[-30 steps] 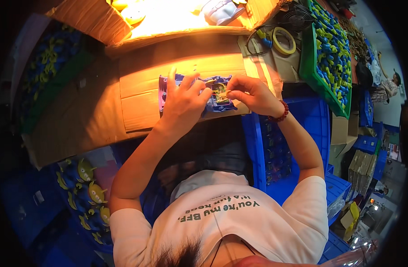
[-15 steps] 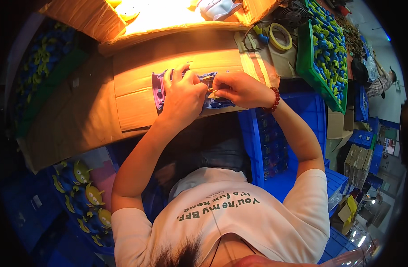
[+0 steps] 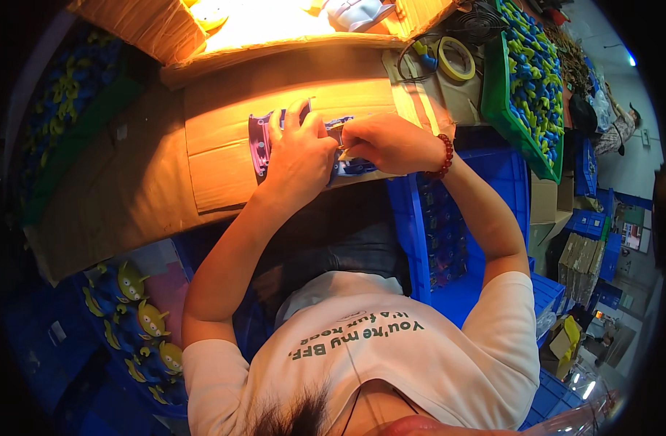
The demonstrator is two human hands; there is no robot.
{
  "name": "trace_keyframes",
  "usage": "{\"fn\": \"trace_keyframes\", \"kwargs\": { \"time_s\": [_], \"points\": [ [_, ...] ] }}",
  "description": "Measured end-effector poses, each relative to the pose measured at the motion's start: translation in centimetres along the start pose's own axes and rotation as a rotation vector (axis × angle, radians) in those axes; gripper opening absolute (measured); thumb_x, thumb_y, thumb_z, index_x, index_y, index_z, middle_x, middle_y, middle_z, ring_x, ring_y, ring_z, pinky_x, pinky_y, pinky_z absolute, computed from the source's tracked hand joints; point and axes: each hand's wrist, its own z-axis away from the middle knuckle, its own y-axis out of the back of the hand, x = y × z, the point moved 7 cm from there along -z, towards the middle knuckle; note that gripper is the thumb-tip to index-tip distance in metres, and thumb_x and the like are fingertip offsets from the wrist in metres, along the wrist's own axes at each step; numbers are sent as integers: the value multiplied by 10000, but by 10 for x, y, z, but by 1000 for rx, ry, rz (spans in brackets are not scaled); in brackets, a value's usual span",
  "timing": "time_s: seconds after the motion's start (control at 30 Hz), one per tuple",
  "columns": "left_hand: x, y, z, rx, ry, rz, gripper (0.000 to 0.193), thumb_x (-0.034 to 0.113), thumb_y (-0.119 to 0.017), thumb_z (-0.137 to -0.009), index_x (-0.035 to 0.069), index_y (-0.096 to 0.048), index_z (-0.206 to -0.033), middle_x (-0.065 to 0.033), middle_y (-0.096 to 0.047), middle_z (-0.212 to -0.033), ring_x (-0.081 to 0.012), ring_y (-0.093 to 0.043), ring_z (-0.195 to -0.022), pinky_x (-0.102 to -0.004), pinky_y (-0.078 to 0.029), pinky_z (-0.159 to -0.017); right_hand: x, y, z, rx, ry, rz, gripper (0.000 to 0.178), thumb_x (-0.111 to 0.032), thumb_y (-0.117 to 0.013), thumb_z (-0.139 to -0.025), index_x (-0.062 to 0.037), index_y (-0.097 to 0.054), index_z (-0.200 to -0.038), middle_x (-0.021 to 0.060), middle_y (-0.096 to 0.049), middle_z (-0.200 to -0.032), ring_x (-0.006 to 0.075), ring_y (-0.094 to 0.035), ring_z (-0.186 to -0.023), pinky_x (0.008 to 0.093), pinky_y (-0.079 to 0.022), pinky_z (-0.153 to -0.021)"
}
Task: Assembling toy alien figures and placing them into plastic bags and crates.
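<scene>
On the cardboard work surface (image 3: 224, 160) lies a purple plastic shell part (image 3: 259, 145) with small round posts along its inside. My left hand (image 3: 298, 149) rests over it, fingers bent down around it and holding it in place. To the right of that hand, a dark blue and purple section (image 3: 344, 163) with small inner details shows between my hands. The fingers of my right hand (image 3: 391, 144) are pinched together over this section, close to my left fingertips. A small yellowish bit shows at the pinch, but its kind is hidden.
A brightly lit cardboard box (image 3: 275, 54) stands at the far side. Yellow tape (image 3: 456, 59) lies at its right, beside a green tray (image 3: 496, 109) of small blue and yellow parts. Blue crates (image 3: 420, 247) stand below right; green-headed toy figures (image 3: 152, 318) lie lower left.
My right hand has shifted slightly left and turned, its pinched fingers closer to my left hand and hiding more of the small yellowish bit. My left hand stays nearly still.
</scene>
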Motion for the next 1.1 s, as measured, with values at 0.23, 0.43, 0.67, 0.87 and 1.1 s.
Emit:
{"fn": "trace_keyframes", "kwargs": {
  "time_s": [0.23,0.43,0.67,0.87,1.1],
  "points": [
    [0,1,0,27,-19,17,72,100,-720,-807,133,-762,-857,-73,-594,-963,-391,-479,-1273,-652,-299,-1064,4,-10,-8,-66,-105,187,91,-145,-622,-903,-54,-619,-894,134,-647,-855,360,-631,-856,434,-494,-745],
    [1,0,0,41,-26,19,86,79,-720,-789,123,-756,-854,-78,-592,-968,-397,-480,-1270,-637,-304,-1065,-3,-8,-6,73,-109,202,121,-163,-618,-895,-50,-619,-851,138,-652,-836,362,-644,-829,444,-500,-718],
    [-1,-2,0,26,-25,13,65,79,-725,-771,114,-742,-824,-83,-595,-1001,-421,-471,-1273,-621,-321,-1042,-5,-9,0,286,-114,283,151,-200,-680,-871,-61,-647,-921,128,-664,-820,327,-663,-771,417,-533,-684],
    [-1,-2,0,30,-33,21,56,78,-714,-789,115,-746,-818,-74,-597,-999,-395,-474,-1280,-628,-329,-1031,0,2,22,599,3,24,183,-111,-751,-852,-58,-678,-1011,112,-669,-872,291,-658,-763,356,-537,-683],
    [1,-2,0,-8,-21,-24,46,99,-713,-809,112,-750,-833,-64,-598,-1014,-386,-471,-1287,-632,-331,-1026,0,-11,31,481,68,-57,155,9,-705,-860,-74,-714,-991,77,-647,-870,253,-644,-801,345,-518,-705]
  ]
}}
